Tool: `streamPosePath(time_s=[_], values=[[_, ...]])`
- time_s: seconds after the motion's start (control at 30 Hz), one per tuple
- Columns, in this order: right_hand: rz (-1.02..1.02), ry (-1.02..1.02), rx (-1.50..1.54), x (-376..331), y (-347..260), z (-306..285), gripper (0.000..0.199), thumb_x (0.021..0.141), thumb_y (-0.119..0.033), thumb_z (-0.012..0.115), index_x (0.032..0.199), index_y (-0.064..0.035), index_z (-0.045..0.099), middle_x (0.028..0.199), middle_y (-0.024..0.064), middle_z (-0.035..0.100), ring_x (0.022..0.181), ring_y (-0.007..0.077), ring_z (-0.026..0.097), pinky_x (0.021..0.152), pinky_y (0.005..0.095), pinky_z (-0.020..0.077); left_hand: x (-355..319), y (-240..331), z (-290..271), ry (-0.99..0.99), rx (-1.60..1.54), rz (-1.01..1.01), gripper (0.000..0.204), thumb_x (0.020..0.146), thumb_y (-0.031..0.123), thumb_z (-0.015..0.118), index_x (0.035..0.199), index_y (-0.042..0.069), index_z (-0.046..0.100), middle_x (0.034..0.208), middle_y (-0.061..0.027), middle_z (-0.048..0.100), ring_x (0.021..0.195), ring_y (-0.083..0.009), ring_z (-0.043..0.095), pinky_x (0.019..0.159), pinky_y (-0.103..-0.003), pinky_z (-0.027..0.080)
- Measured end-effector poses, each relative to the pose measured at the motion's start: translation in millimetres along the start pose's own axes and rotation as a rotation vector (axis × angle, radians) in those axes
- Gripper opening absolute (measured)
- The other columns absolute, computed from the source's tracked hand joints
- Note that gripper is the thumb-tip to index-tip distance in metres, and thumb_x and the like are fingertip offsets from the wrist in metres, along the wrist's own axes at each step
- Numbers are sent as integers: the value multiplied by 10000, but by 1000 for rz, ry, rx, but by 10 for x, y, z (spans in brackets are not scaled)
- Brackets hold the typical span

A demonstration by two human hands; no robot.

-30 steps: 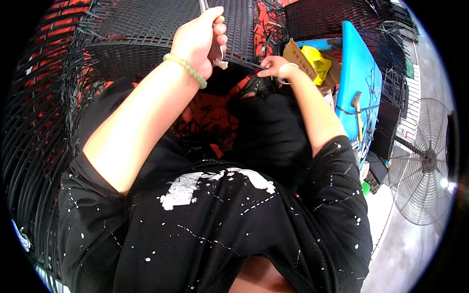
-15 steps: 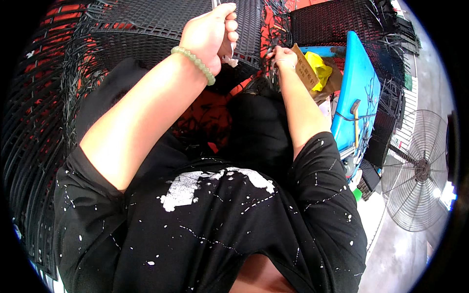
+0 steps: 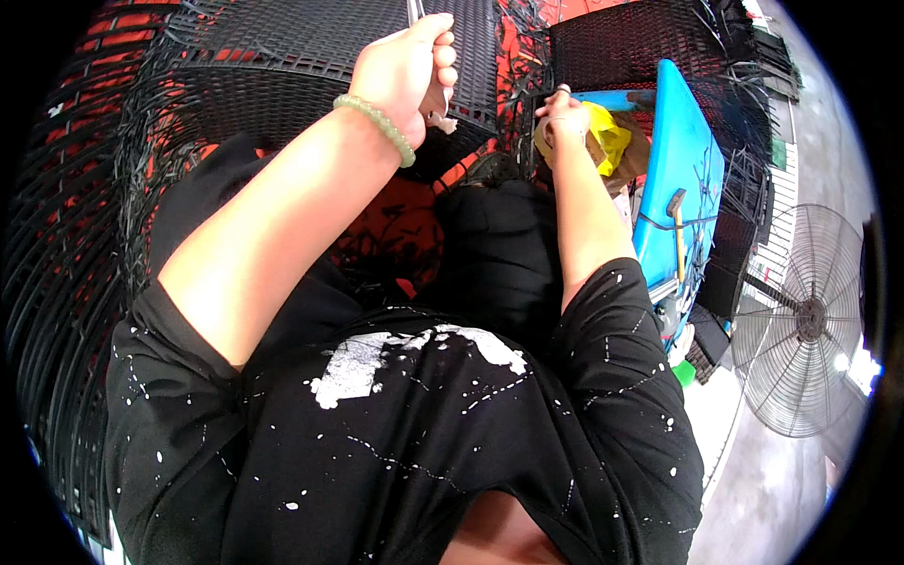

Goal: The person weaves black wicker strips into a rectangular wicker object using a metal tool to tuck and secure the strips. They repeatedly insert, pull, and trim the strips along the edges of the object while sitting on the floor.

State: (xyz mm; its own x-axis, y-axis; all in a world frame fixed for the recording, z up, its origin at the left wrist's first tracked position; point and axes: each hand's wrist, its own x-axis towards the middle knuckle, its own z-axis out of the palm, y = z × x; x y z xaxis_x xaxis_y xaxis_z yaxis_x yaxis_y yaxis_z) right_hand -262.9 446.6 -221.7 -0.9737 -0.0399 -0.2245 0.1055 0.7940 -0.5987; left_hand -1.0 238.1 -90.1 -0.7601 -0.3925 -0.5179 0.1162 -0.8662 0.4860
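My left hand [image 3: 407, 75] is closed in a fist round a slim metal tool [image 3: 413, 11]. Two thin shiny prongs rise above the fist, and a ragged pale wrapping [image 3: 441, 122] shows below it. This hand is over a black woven panel [image 3: 311, 104] of flat plastic strips. Farther right, my right hand [image 3: 566, 115] has its fingers curled in at the near edge of an open brown carton [image 3: 626, 168] with a yellow bag [image 3: 610, 137] inside. What those fingers hold, if anything, is too small to make out.
A blue plastic panel [image 3: 686, 169] stands beside the carton, with a wooden-handled hammer [image 3: 678, 226] strapped to it. Loose black strips [image 3: 395, 221] litter the red surface. Another woven black panel [image 3: 640, 52] lies at the far right; a large wire-cage fan [image 3: 805, 320] stands at right.
My right hand has moved right and slightly nearer, from beside the black strips to the carton's edge, covering part of it. My left hand stays nearly in place with the tool.
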Motion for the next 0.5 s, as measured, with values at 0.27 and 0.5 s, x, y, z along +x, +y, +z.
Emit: streamPosePath(time_s=[0.27,0.5], values=[[-248,-153,115,-60,-127,-87,216,801,-281,715,811,-88,618,693,77,622,506,180,562,446,310,453,-47,51,-25,-3,-6,-8,204,883,253,599,771,118,496,598,58,446,511,-61,421,461,-221,356],[-345,32,-587,-336,-361,-311,609,730,-676,605,754,-70,660,727,69,661,598,192,613,620,312,485,-56,41,-19,-23,-61,30,196,880,243,609,781,104,512,606,43,462,520,-67,429,481,-223,367]])
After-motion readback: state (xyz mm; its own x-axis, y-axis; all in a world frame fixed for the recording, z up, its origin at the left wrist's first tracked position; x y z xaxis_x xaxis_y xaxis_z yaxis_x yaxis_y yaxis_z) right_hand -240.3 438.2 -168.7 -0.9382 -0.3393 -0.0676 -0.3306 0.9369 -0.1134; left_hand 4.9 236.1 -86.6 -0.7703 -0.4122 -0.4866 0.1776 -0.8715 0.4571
